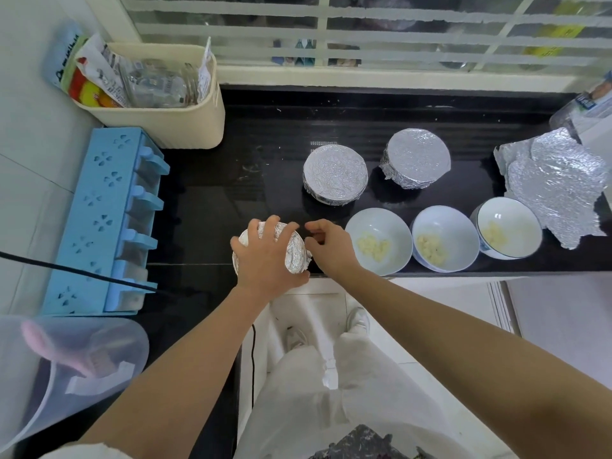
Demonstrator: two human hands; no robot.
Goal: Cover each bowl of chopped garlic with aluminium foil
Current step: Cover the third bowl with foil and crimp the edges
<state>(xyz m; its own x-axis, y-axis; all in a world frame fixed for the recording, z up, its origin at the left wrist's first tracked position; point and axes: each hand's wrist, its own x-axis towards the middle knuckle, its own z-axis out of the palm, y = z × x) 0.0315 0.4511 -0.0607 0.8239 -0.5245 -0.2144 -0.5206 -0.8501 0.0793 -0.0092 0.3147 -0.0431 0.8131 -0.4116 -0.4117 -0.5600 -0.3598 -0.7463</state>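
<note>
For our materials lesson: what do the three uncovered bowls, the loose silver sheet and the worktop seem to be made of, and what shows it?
Uncovered bowls: likely glazed ceramic; smooth, glossy white, one with a blue pattern.
Loose sheet: aluminium foil; crinkled, metallic sheen, ragged edges.
Worktop: probably polished stone; black and reflective, though laminate is possible.

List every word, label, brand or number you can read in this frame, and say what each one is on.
Nothing is sharp enough to quote.
Packets in the cream basket: dense print, too small to read.
Pale blue bag behind the basket: dark lettering, blurred.
Plastic bottle at the right edge: label blurred.
Yellow sheets behind the window: blurred by the glass.
</note>
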